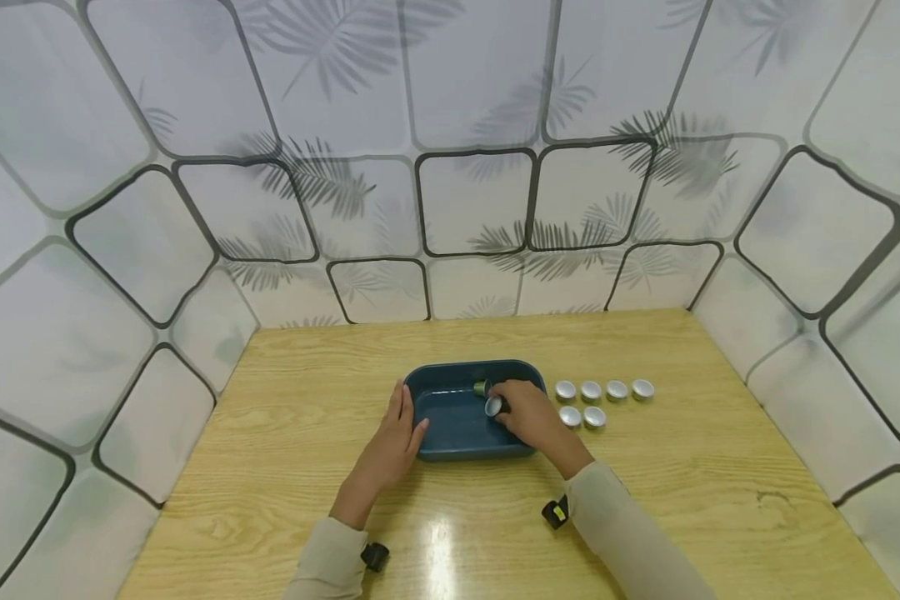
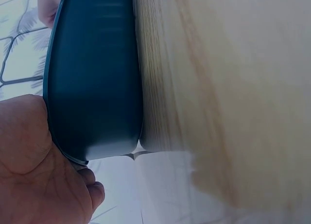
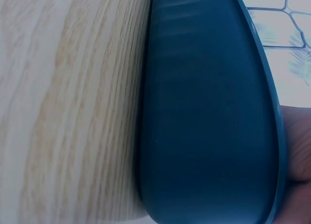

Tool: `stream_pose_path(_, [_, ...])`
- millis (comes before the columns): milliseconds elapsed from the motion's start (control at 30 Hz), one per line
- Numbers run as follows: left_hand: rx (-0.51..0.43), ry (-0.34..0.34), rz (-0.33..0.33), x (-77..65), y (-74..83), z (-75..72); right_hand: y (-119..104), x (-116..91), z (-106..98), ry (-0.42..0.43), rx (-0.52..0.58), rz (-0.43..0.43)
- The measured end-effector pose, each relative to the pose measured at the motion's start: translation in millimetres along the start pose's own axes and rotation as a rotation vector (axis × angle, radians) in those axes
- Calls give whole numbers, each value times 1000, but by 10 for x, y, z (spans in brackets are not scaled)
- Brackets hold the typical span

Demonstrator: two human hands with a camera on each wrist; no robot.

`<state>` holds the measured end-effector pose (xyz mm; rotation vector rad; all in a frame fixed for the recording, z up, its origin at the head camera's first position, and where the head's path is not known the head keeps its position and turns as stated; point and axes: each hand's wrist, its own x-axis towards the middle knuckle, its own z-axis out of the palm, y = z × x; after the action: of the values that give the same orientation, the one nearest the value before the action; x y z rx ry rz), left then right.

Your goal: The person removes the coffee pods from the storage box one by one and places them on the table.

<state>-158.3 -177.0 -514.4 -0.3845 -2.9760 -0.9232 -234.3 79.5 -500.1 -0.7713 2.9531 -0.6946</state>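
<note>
A dark blue rectangular plastic tray [image 1: 457, 456] stands on the table. My left hand [image 1: 392, 437] grips its left end, with fingers along the outside wall and the thumb over the rim. In the left wrist view, the palm of that hand [image 2: 29, 161] lies against the rim. My right hand [image 1: 528, 412] reaches over the tray's right side and pinches a small coffee capsule [image 1: 493, 406], its pale round face turned up and toward the left. Just beyond the fingers, a green coffee capsule [image 1: 482, 388] lies on its side inside the tray. The right wrist view hides the held capsule behind the tray wall.
Several capsules with pale round tops stand in two rows right of the tray, including one at the far end [image 1: 642, 389] and one in the nearer row [image 1: 594, 417]. Patterned fabric walls [image 1: 480, 204] enclose the wooden table [image 1: 307, 375] at the back and sides.
</note>
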Motion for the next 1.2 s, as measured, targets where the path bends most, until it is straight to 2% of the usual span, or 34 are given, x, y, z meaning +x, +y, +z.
stream_pose_path(967, [19, 8, -1, 9, 5, -12, 19, -220, -83, 104, 61, -22])
stream_pose_path(1200, [16, 3, 2, 3, 23, -17, 51, -291, -62, 148, 61, -57])
